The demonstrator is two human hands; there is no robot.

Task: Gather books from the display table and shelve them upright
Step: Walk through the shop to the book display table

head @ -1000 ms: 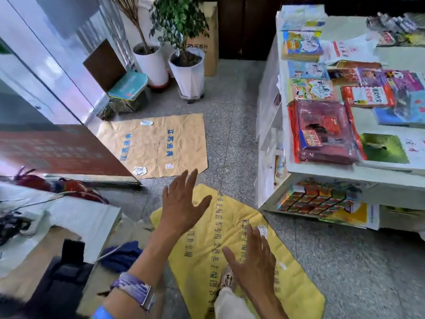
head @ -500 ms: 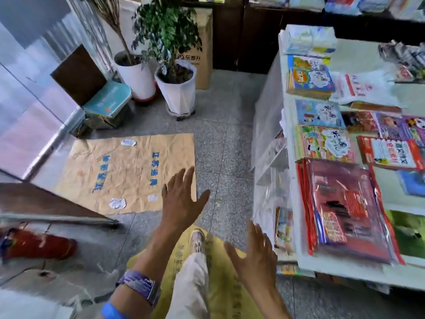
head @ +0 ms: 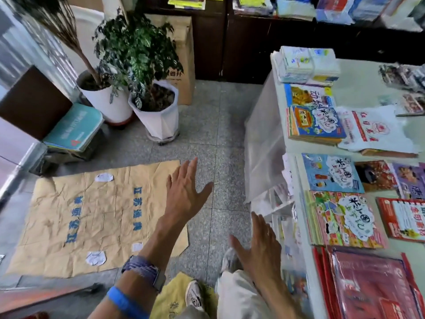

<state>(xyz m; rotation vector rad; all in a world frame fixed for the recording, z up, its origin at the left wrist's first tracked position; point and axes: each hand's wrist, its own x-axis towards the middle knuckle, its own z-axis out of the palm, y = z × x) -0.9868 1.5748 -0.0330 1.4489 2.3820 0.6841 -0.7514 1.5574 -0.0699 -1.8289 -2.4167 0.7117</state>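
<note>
The white display table [head: 365,88] fills the right side, covered with flat-lying children's books. A pink picture book [head: 342,218] and a blue one [head: 331,172] lie near its left edge, with a red plastic-wrapped stack [head: 372,284] nearer to me. My left hand [head: 184,192] hovers open over the floor, fingers spread, holding nothing. My right hand [head: 259,245] is also open and empty, just left of the table's edge. Dark shelving [head: 276,38] with stacked books runs along the back wall.
Two potted plants [head: 142,72] in white pots stand at the back left beside a cardboard box [head: 181,65]. Brown paper [head: 92,217] lies flat on the granite floor; a yellow sack [head: 174,298] is under my feet. A chair [head: 69,127] stands at left.
I have walked forward along the table's left side, so the books and plants are nearer. Both hands stay open and empty, raised in front of me.
</note>
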